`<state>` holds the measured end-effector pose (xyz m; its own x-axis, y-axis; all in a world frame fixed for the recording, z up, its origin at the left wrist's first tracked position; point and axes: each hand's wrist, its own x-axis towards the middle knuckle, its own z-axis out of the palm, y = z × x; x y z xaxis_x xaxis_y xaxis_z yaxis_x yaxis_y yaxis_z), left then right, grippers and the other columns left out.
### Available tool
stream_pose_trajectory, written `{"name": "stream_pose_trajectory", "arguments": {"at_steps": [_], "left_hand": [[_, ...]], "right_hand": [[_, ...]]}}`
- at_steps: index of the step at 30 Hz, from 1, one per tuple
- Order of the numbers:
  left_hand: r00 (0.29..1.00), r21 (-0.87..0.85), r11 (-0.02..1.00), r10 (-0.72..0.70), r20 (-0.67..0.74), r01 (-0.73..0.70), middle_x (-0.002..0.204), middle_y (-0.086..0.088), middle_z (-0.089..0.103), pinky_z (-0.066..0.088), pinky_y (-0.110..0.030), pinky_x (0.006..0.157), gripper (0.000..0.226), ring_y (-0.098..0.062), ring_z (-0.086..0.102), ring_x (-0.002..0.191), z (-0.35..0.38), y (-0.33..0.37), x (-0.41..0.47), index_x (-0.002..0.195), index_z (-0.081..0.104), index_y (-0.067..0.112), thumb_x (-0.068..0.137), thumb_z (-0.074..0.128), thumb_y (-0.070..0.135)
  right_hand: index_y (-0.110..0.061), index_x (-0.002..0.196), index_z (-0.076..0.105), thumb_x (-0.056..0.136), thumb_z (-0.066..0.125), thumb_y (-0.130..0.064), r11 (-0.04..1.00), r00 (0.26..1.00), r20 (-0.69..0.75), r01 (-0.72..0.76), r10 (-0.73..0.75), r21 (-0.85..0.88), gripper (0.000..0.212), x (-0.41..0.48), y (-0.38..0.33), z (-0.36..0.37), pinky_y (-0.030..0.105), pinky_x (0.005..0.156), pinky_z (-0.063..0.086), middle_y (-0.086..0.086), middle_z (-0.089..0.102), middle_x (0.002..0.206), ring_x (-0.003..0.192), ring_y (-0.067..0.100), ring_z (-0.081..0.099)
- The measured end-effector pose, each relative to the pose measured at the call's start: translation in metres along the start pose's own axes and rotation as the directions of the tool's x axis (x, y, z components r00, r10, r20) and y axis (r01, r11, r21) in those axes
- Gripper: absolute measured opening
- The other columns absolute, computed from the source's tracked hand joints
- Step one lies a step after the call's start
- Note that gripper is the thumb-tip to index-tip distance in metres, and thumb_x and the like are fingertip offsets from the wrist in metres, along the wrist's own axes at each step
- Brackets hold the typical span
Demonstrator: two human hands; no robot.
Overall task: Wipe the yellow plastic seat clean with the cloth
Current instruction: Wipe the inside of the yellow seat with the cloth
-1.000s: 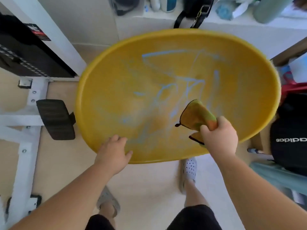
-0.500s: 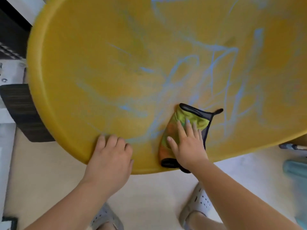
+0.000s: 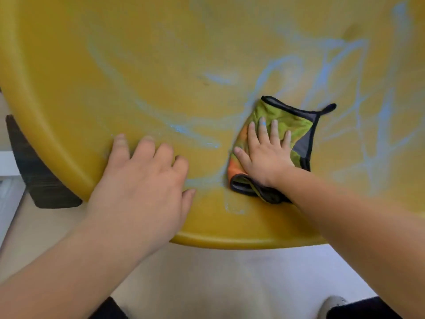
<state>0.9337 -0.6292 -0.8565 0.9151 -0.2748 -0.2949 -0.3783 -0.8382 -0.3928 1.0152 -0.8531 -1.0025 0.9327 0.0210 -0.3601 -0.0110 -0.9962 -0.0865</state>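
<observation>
Pale beige floor (image 3: 207, 284); dark padded furniture part (image 3: 39, 176) at left.

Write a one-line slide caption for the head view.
Right hand presses a green cloth flat on the blue-streaked yellow seat; left hand braces its rim.

Since one second ago the right hand (image 3: 264, 155) has gone from gripping the bunched cloth (image 3: 278, 143) to pressing it flat, fingers spread, on the yellow seat (image 3: 138, 65). The left hand (image 3: 142, 180) has shifted from the seat's rim further onto its surface. The view has closed in on the seat.
</observation>
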Motion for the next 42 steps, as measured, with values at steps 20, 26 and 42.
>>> {"name": "stream_pose_trajectory", "arguments": {"at_steps": [20,26,42], "left_hand": [[0.989,-0.101,0.99,0.088,-0.116,-0.1,0.128,-0.021,0.062,0.031,-0.069,0.099,0.056,-0.045,0.053,0.122,0.017,-0.009,0.006,0.115,0.069,0.008,0.079,0.044,0.044],[0.979,-0.172,0.976,0.106,-0.177,-0.136,0.121,-0.022,0.065,0.036,-0.07,0.093,0.059,-0.048,0.058,0.114,0.029,-0.009,0.01,0.112,0.07,0.005,0.08,0.038,0.043],[0.99,-0.11,0.987,0.105,-0.091,-0.114,0.095,-0.015,0.067,0.033,-0.068,0.096,0.055,-0.042,0.06,0.096,0.025,-0.009,0.011,0.088,0.069,0.013,0.078,0.033,0.054]], "right_hand": [[-0.033,0.157,-0.019,0.091,0.002,-0.071,0.99,0.989,0.04,0.143,-0.142,-0.017,0.079,-0.029,0.004,-0.001,0.063,0.121,-0.004,-0.001,-0.028,0.165,0.151,0.028,-0.026],[-0.041,0.15,-0.03,0.057,-0.014,-0.1,0.97,0.981,0.094,0.181,-0.168,-0.161,0.111,-0.049,0.069,-0.004,0.058,0.123,-0.004,-0.003,-0.034,0.161,0.147,0.023,-0.035],[-0.042,0.146,-0.037,0.09,-0.003,-0.075,0.861,0.843,0.203,0.508,-0.498,0.001,0.073,-0.086,0.01,-0.005,0.046,0.117,-0.022,-0.015,-0.046,0.153,0.141,0.014,-0.045]]}}
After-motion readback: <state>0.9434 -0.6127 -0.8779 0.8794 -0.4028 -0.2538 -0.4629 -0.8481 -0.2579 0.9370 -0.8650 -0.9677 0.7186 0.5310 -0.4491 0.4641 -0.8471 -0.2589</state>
